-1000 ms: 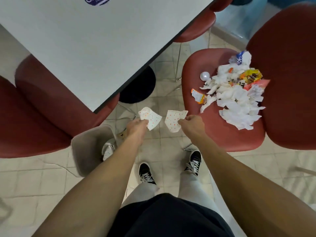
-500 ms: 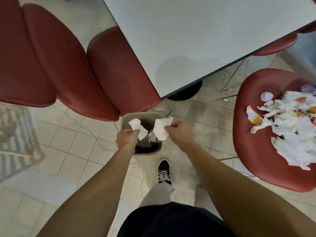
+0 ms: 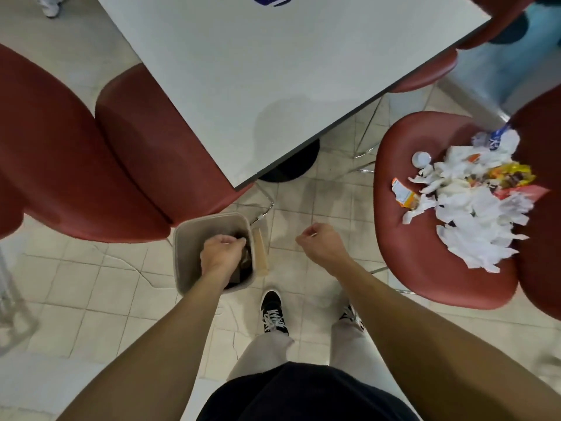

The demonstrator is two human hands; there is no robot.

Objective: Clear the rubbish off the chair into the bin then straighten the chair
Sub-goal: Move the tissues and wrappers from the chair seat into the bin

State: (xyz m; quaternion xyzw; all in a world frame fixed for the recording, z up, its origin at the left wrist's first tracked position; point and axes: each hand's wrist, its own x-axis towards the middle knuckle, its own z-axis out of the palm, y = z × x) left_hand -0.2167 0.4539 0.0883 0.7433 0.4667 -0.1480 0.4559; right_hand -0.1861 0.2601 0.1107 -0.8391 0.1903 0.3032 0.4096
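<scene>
A red chair [image 3: 409, 256] on the right carries a pile of rubbish [image 3: 476, 217]: torn white paper, orange and yellow wrappers, a small white cap. The beige bin [image 3: 181, 253] stands on the floor by my feet, with dark contents inside. My left hand [image 3: 223, 252] is over the bin's mouth with curled fingers, and no paper shows in it. Between the bin and the chair hovers my right hand [image 3: 321, 244], fingers curled, thumb against forefinger, nothing visible in it.
A white table [image 3: 273, 71] on a black round base [image 3: 291, 165] stands ahead. Two more red chairs [image 3: 136, 153] are on the left, close to the bin. A thin wooden piece [image 3: 261, 253] leans at the bin's right side. The floor is tiled.
Both hands carried dotted paper pieces from beside the chair to the bin. The papers are no longer in my hands. My right hand has moved back to the right.
</scene>
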